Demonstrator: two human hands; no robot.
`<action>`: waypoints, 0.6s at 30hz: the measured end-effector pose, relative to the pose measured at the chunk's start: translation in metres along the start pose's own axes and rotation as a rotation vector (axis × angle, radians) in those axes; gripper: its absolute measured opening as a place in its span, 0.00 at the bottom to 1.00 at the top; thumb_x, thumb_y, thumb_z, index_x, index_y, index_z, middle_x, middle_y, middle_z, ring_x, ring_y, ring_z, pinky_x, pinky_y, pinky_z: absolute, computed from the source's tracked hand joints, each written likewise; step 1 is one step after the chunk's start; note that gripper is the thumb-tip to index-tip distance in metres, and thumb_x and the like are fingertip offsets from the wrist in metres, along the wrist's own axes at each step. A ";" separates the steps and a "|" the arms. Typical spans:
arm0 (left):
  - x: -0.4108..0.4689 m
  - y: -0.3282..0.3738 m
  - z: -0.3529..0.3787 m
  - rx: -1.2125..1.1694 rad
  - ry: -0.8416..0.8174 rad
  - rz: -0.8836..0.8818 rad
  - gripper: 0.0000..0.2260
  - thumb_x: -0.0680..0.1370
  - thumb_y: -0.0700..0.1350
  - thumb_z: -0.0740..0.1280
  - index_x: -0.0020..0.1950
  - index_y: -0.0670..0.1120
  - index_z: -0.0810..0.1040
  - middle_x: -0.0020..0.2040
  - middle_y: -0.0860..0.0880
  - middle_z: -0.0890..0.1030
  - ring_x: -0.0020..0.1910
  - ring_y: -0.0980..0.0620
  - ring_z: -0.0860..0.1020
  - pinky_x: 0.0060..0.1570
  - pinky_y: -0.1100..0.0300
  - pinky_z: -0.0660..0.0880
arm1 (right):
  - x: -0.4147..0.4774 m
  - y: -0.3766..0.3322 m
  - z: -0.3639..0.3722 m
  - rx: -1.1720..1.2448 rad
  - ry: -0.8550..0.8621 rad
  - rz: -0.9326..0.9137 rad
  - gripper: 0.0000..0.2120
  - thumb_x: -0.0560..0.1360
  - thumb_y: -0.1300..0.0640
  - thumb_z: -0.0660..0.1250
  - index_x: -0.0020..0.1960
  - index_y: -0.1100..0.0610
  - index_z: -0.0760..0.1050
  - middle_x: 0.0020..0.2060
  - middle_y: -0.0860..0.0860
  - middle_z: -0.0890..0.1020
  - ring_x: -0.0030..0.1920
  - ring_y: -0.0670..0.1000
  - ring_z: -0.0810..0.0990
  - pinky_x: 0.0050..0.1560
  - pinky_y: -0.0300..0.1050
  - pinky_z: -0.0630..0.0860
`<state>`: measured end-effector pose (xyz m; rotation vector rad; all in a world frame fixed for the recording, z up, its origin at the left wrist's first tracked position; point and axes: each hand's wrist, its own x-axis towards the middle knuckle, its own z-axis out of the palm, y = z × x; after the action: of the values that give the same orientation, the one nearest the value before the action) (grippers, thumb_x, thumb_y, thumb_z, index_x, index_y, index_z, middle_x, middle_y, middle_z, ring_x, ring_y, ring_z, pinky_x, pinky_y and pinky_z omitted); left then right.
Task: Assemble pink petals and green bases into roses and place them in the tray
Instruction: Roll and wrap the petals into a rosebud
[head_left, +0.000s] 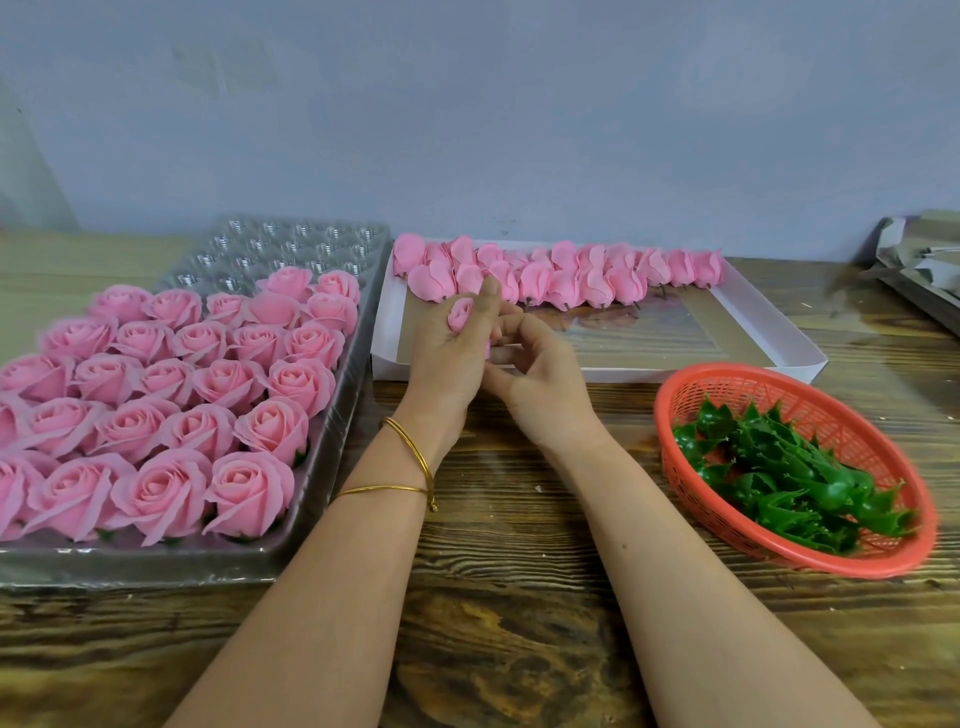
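Pink bud held in the left hand, both hands together over the table's middle

On the wooden table (519, 597) the two forearms reach forward (two gold bangles (410, 457) on the left wrist), and the hands meet just in front of the white box (613, 371). The left hand (447, 358) curls its fingers round a small pink bud (460, 313), palm towards the camera. The right hand (543, 382) touches it with fingers bent inward; whether it pinches anything cannot be told. To the right sits a red basket (810, 564) holding green bases (779, 473), apart from the hands. To the left, a clear tray (332, 441) holds finished roses (156, 415), its far cells unfilled. Loose pink petals (561, 275) line the box's far edge, just beyond the fingertips.
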<state>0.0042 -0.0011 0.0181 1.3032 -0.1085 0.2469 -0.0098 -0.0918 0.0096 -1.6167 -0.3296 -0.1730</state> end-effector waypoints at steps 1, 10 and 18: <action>0.000 0.000 -0.001 0.011 -0.010 0.004 0.13 0.79 0.51 0.65 0.41 0.43 0.78 0.33 0.52 0.80 0.37 0.56 0.80 0.36 0.63 0.77 | 0.000 0.000 0.000 -0.006 -0.009 -0.005 0.12 0.72 0.73 0.69 0.51 0.60 0.76 0.42 0.48 0.80 0.41 0.43 0.79 0.45 0.36 0.76; 0.002 -0.001 -0.002 0.008 -0.016 0.028 0.11 0.78 0.48 0.67 0.38 0.46 0.82 0.38 0.49 0.84 0.41 0.54 0.83 0.38 0.61 0.79 | 0.000 -0.006 -0.001 -0.141 -0.065 -0.085 0.13 0.74 0.74 0.64 0.57 0.67 0.79 0.53 0.53 0.78 0.52 0.46 0.78 0.55 0.38 0.74; 0.002 -0.003 -0.002 -0.015 0.038 -0.001 0.12 0.79 0.49 0.67 0.40 0.43 0.81 0.38 0.45 0.84 0.41 0.48 0.83 0.41 0.56 0.80 | -0.004 -0.015 0.003 -0.201 -0.026 -0.042 0.12 0.75 0.70 0.65 0.49 0.55 0.79 0.52 0.52 0.79 0.40 0.41 0.75 0.45 0.34 0.74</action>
<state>0.0067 0.0006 0.0153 1.2831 -0.0772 0.2692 -0.0189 -0.0891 0.0221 -1.8126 -0.3764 -0.2227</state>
